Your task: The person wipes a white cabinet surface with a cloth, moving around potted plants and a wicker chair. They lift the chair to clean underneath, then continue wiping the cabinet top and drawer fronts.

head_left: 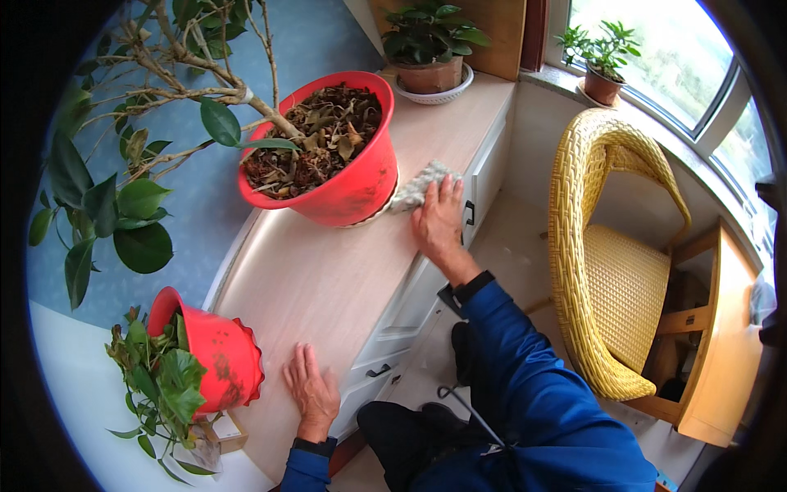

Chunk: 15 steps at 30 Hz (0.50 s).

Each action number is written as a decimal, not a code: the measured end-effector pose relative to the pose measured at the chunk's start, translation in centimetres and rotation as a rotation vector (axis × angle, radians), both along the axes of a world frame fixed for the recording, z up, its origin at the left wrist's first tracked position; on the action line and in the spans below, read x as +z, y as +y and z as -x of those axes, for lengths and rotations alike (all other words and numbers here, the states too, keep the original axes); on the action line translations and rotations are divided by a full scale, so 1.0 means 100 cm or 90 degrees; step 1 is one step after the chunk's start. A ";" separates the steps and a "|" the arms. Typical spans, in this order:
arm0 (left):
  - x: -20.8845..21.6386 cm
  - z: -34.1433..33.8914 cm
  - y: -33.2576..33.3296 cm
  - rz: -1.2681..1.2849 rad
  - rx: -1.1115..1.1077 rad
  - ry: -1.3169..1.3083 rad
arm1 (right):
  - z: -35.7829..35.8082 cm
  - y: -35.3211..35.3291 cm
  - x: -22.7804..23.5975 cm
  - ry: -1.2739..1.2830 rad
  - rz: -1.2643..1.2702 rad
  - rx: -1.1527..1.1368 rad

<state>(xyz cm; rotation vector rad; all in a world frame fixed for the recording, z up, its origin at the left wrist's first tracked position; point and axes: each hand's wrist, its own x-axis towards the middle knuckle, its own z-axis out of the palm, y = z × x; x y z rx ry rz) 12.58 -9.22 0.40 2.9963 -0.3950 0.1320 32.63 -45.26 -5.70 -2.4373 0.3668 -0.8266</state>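
Right hand (440, 220), fingers extended, rests over a pale cloth (415, 187) on the table (295, 275), just right of the large red flowerpot (348, 195); left hand (314, 392) lies flat, empty. Cloth looks light, limp; grip its bunched middle.

My right hand (440, 221) rests on a pale mottled cloth (420, 185) at the front edge of the worktop (328, 275), just beside the large red pot (354, 195). My left hand (314, 394) lies palm down near that edge, the smaller red pot (218, 361) toward the back edge. A brown pot (428, 77) stands at the far end.
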 end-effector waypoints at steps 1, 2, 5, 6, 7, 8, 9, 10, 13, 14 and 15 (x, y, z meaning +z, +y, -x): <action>0.001 0.001 -0.001 0.001 0.004 0.004 | -0.009 -0.011 0.004 0.027 0.048 -0.015; 0.002 0.000 -0.002 0.003 0.007 0.008 | -0.018 -0.022 0.009 0.037 0.075 -0.001; 0.005 -0.001 -0.004 0.000 -0.001 -0.005 | -0.050 -0.047 0.020 0.069 0.145 0.049; 0.005 -0.001 -0.005 0.003 -0.001 -0.005 | -0.063 -0.054 0.024 0.078 0.146 0.083; 0.006 -0.001 -0.005 0.006 -0.002 -0.005 | -0.074 -0.059 0.026 0.081 0.147 0.118; 0.006 -0.001 -0.005 0.015 -0.006 -0.006 | -0.084 -0.058 0.026 0.058 0.205 0.089; 0.007 -0.001 -0.005 0.016 -0.004 -0.002 | -0.094 -0.063 0.028 0.045 0.209 0.120; 0.007 -0.001 -0.005 0.022 -0.003 0.002 | -0.105 -0.067 0.029 0.081 0.204 0.151; 0.008 -0.002 -0.004 0.028 0.009 0.016 | -0.131 -0.073 0.033 0.131 0.210 0.187; 0.008 -0.002 -0.004 0.035 0.007 0.019 | -0.136 -0.075 0.033 0.121 0.215 0.190; 0.008 -0.002 -0.004 0.029 0.013 0.023 | -0.141 -0.076 0.034 0.128 0.214 0.194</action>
